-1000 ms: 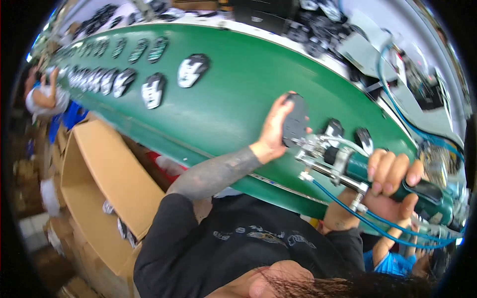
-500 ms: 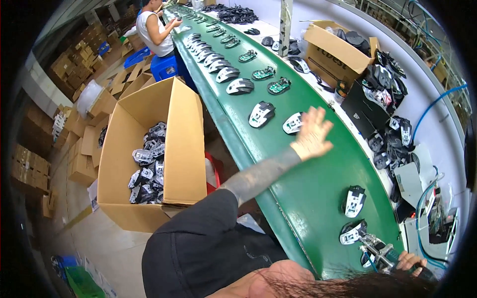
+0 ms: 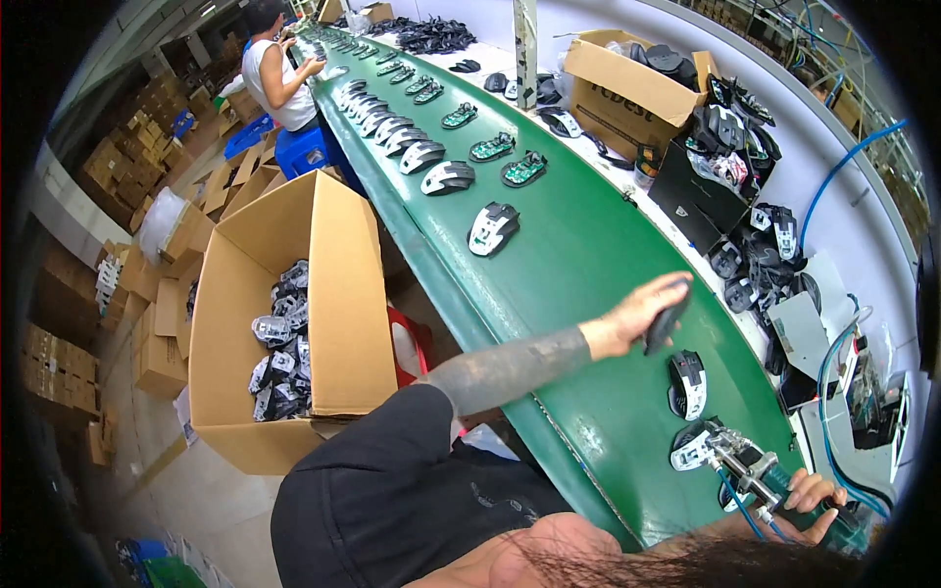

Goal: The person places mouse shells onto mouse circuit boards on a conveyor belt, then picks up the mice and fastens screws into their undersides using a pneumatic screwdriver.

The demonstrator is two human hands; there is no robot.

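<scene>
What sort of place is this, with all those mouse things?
Probably a factory: unfinished mice sit in rows on a long green belt, a big box holds mouse parts, and the right hand grips a tool.

Conveyor belt: green, smooth, semi-gloss sheet. Computer mice: black and white plastic. Held part: dark plastic, matt. Tool: bright bare metal front end. Post: white finish, blotched. Large carton: brown cardboard, matt. Shirt: black cloth, matt. Stool: blue smooth plastic.
</scene>
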